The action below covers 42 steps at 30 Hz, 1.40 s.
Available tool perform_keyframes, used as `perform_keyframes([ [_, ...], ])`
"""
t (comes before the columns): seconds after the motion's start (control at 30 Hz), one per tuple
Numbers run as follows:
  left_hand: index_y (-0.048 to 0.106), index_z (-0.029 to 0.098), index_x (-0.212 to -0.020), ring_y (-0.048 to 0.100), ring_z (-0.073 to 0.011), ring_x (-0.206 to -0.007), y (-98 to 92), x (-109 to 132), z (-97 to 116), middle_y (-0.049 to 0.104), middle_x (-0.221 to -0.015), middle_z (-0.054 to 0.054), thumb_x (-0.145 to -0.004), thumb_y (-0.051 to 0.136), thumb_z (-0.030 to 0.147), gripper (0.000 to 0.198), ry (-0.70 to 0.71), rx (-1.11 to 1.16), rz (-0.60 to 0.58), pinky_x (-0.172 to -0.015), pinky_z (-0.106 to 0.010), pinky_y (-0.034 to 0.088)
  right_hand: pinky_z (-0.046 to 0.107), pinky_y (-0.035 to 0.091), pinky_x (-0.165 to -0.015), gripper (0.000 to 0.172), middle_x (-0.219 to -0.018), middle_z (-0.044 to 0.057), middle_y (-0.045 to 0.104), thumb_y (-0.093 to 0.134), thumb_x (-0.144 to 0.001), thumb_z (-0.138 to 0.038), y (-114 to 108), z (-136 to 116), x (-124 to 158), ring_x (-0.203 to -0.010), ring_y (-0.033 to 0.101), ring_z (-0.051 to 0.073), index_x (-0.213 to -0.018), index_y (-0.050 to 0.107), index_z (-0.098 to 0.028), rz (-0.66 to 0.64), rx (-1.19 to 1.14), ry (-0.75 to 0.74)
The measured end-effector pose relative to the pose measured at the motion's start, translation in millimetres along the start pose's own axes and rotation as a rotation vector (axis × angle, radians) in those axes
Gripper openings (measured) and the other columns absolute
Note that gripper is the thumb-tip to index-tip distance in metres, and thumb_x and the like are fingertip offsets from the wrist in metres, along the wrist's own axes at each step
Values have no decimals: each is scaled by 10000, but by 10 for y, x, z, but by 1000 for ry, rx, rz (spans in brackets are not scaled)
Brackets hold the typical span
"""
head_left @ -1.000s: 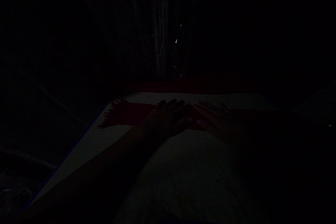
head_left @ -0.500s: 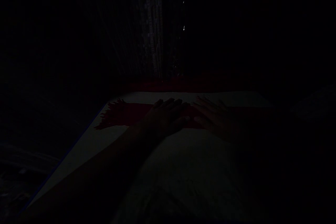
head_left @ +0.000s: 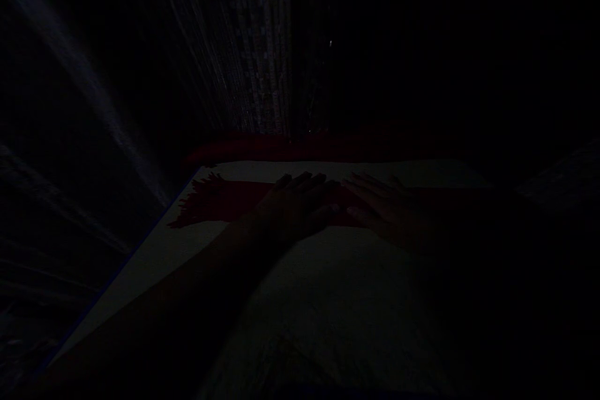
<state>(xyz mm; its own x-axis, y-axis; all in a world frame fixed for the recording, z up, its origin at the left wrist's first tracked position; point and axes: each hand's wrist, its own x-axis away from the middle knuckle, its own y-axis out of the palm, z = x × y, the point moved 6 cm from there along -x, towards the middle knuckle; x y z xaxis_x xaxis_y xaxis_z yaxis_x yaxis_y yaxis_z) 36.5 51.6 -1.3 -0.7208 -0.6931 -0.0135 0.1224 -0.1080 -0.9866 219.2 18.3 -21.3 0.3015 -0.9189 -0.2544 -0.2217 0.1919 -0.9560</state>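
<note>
A dark red scarf-like cloth [head_left: 244, 202] with a fringed left end lies folded or spread in a band across a pale tabletop [head_left: 328, 275]. On its middle rests my left hand [head_left: 300, 206], palm down with the fingers stretched out. Just right of it, my right hand [head_left: 387, 209] also lies flat on the cloth, fingers spread. The fingertips of the two hands point toward each other with a small gap between them. The cloth's right end fades into darkness.
The picture is very dark. More red cloth [head_left: 281, 149] lies beyond the table's far edge. Tall stacks of layered material [head_left: 267, 56] rise behind it. A blue strip [head_left: 107, 284] runs along the table's left edge. Pale streaked shapes [head_left: 89, 81] stand at the left.
Both hands stay nearly in the same place on the cloth. The stacks and the left side look slightly brighter now, and the view has shifted a little.
</note>
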Motion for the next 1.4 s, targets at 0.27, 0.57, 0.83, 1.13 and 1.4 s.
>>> perform_keyframes([
  [0.27,260,305,-1651,192,-281,-1595,-7,-2,12,234,-1720,-22,-1071,256,668,684,-9,-6,-17,-1270,-581,151,636,190,-1267,677,-1629,-10,350,234,-1041,-671,17,65,6,-1535,323,248,-1581,401,-299,5,-19,11],
  [0.57,264,311,-1650,193,-299,-1593,22,-6,-13,237,-1720,-24,-1065,224,684,695,7,8,1,-1263,-601,159,627,204,-1264,662,-1628,-15,349,229,-1045,-660,9,51,13,-1534,324,246,-1572,414,-303,28,-12,8],
  [0.83,255,298,-1654,189,-286,-1596,5,-5,14,240,-1719,-34,-1069,228,676,697,-9,4,-22,-1269,-589,148,622,193,-1271,684,-1622,-4,362,241,-1038,-676,26,59,2,-1531,330,254,-1575,423,-293,14,-23,1],
  [1.13,260,302,-1651,188,-285,-1596,2,-12,19,240,-1719,-41,-1068,229,679,695,-12,-3,-22,-1267,-586,159,614,195,-1273,677,-1649,-10,304,217,-1053,-671,-9,49,13,-1550,290,241,-1599,368,-299,42,-11,-40],
  [1.4,265,304,-1650,202,-290,-1592,32,-25,2,253,-1716,-42,-1064,214,688,703,10,3,10,-1263,-593,162,591,197,-1285,660,-1625,-16,358,244,-1048,-665,-4,25,15,-1525,343,224,-1573,408,-302,53,-48,-39],
])
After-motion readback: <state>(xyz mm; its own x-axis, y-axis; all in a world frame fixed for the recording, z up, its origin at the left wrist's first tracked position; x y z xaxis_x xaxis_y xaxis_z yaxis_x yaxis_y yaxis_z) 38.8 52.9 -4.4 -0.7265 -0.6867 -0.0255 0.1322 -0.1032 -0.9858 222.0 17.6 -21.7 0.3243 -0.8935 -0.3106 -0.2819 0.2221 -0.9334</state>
